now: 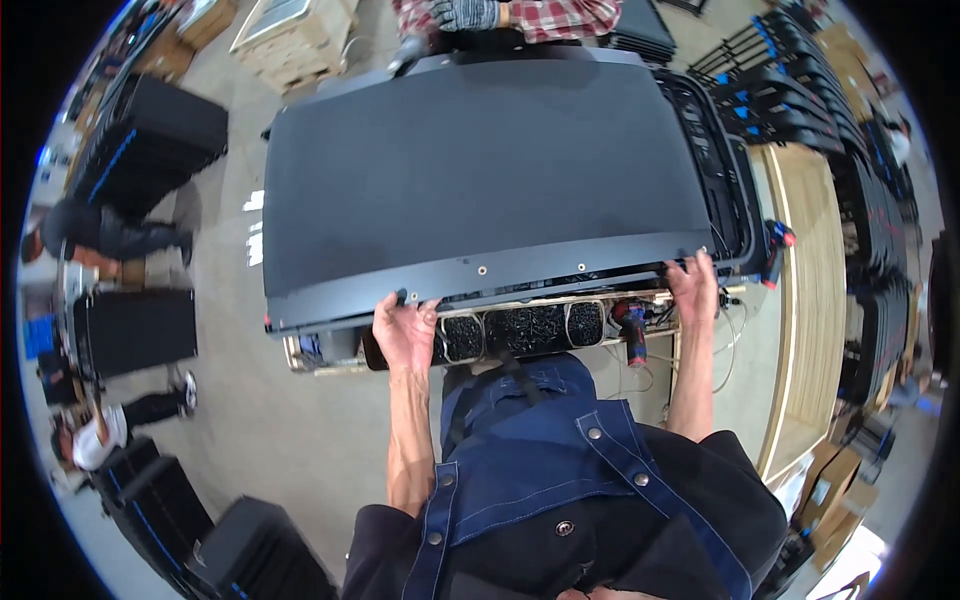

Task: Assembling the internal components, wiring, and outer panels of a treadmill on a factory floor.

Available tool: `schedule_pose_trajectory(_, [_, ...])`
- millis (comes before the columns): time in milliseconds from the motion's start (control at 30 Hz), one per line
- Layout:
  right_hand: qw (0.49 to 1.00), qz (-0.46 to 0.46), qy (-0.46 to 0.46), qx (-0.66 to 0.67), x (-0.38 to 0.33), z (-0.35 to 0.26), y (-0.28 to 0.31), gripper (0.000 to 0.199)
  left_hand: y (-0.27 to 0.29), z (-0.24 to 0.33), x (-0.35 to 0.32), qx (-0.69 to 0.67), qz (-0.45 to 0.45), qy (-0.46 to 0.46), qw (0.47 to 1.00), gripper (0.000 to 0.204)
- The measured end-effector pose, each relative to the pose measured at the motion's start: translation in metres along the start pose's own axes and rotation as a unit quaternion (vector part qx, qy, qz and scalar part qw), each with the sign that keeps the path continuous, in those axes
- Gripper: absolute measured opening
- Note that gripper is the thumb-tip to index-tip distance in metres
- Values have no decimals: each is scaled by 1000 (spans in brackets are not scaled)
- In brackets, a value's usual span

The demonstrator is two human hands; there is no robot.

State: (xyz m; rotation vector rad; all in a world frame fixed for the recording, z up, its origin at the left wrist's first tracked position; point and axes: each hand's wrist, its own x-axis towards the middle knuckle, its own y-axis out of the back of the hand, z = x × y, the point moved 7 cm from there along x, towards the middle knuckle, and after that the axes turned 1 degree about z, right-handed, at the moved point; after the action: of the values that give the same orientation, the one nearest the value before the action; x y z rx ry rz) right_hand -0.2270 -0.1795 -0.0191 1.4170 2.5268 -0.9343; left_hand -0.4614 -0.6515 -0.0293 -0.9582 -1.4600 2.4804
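A large dark grey panel [480, 165] lies across the work in front of me, over a black frame [735, 200] that shows at its right side. Small brass-coloured round fittings dot the panel's near strip. My left hand [405, 332] grips the near edge towards the left, palm up, fingers curled at the rim. Towards the near right corner, my right hand [693, 290] holds the same edge in a similar way. The fingers' undersides are partly hidden by the panel. A narrow dark gap runs under the near edge between my hands.
Bins of small black parts [545, 328] sit below the near edge, beside a red-and-black power drill [633, 332]. Another drill [776, 248] hangs at the right. Opposite, a co-worker's gloved hand [465, 14] shows. A wooden frame [800, 330] stands right; black cases [135, 335] stand left.
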Motion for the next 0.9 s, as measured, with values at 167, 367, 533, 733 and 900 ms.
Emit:
schedule_pose_trajectory(167, [988, 110, -58, -86, 55, -25, 35, 58, -2, -1, -6, 192, 69, -29, 979, 61])
schedule_pose_trajectory(367, [940, 119, -22, -319, 37, -55, 32, 49, 15, 18, -25, 265, 126, -72, 953, 57])
schedule_pose_trajectory(533, [880, 138, 75, -449, 15, -59, 32, 54, 32, 10, -31, 223, 131, -96, 961, 49])
schedule_pose_trajectory(733, [864, 121, 102, -477, 17, -57, 40, 56, 25, 7, -36, 334, 121, -81, 931, 52])
schedule_pose_trajectory(900, [843, 88, 149, -509, 12, -48, 37, 58, 51, 16, -47, 567, 88, -18, 819, 59])
